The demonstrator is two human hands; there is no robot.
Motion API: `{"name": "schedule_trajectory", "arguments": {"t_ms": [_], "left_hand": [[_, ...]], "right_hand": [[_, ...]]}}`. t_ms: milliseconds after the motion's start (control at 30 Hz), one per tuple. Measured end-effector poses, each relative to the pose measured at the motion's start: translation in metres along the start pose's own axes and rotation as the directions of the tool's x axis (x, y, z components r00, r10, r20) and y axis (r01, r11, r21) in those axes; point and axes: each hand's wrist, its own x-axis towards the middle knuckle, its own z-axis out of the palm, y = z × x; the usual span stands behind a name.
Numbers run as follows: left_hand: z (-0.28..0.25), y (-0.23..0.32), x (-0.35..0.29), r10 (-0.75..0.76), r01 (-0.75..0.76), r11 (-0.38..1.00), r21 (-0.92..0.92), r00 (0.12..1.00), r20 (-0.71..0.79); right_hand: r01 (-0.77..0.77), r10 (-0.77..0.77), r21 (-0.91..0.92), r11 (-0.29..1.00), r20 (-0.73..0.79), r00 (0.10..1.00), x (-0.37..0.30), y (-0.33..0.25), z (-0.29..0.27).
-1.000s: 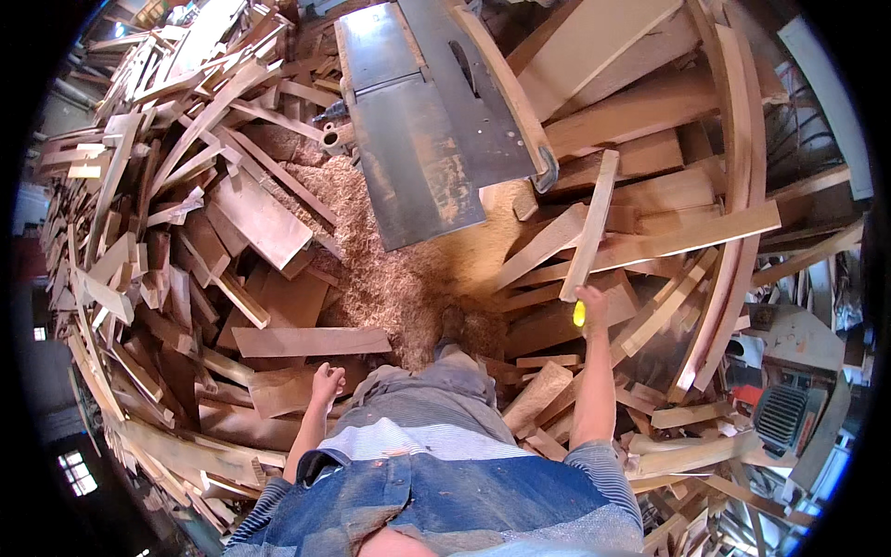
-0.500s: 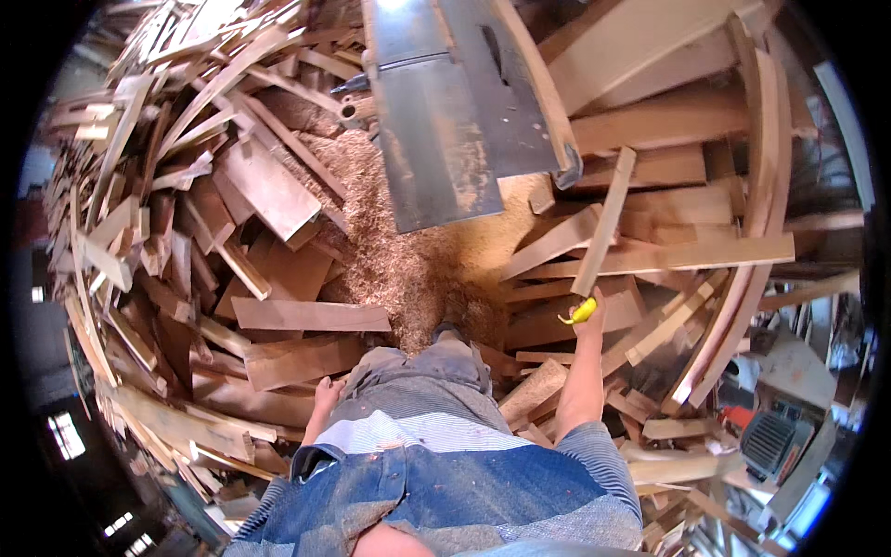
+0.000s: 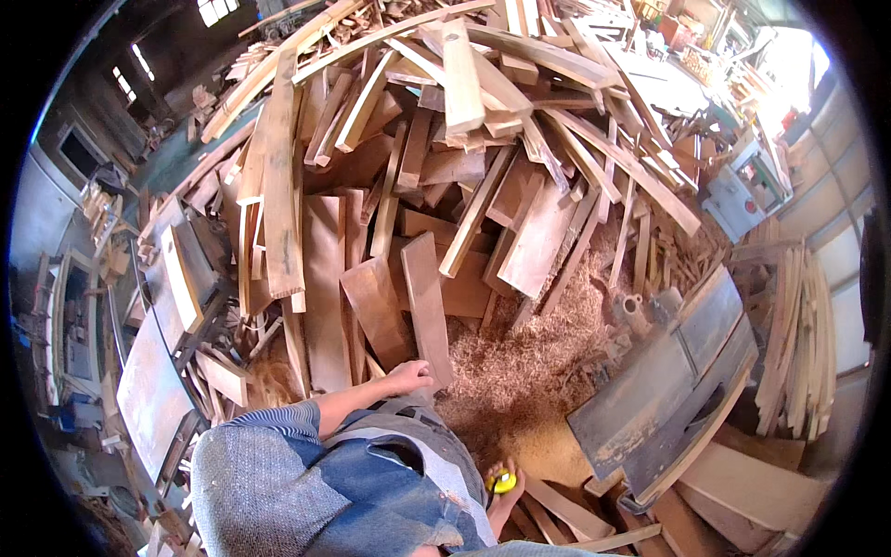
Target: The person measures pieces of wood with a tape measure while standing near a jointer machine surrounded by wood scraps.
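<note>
Yellow object point(image 3: 502, 483) held beside a plank pile point(image 3: 281, 186)

Planks too many to count block the way ahead. One patch of wood shavings point(image 3: 538, 357) and one flat metal machine table point(image 3: 640, 390) lie to the right. The right hand point(image 3: 508, 502), low by the body, grips the single yellow object. The left hand point(image 3: 408, 376), fingers curled, is at one board's point(image 3: 427, 306) lower end; I cannot tell whether it grips.

Blue denim point(image 3: 376, 478) covers a striped, short-sleeved shirt point(image 3: 290, 420).
</note>
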Motion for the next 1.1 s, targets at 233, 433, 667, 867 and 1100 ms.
{"name": "schedule_trajectory", "arguments": {"t_ms": [233,433,667,867,1100], "left_hand": [[-0.070,0.030,0.051,0.122,-0.121,0.993,-0.009,0.990,0.067],[-0.125,0.027,0.109,0.171,-0.229,0.877,-0.423,0.971,-0.169],[-0.248,0.159,0.166,0.167,-0.156,0.776,-0.611,0.985,-0.040],[-0.316,0.232,0.246,0.203,-0.330,0.469,-0.819,0.943,-0.264],[-0.373,0.310,0.295,0.014,-0.185,0.202,-0.962,0.982,-0.186]], "right_hand": [[-0.033,0.118,-0.328,0.944,0.242,0.963,0.008,-0.004,0.261],[-0.162,0.198,-0.149,0.975,0.271,0.942,0.051,0.020,0.307],[-0.077,0.132,-0.194,0.978,0.288,0.948,0.062,-0.001,0.332],[-0.162,0.252,-0.371,0.914,0.208,0.945,0.105,-0.020,0.368],[-0.256,0.451,-0.487,0.835,0.340,0.825,0.130,-0.041,0.415]]}}
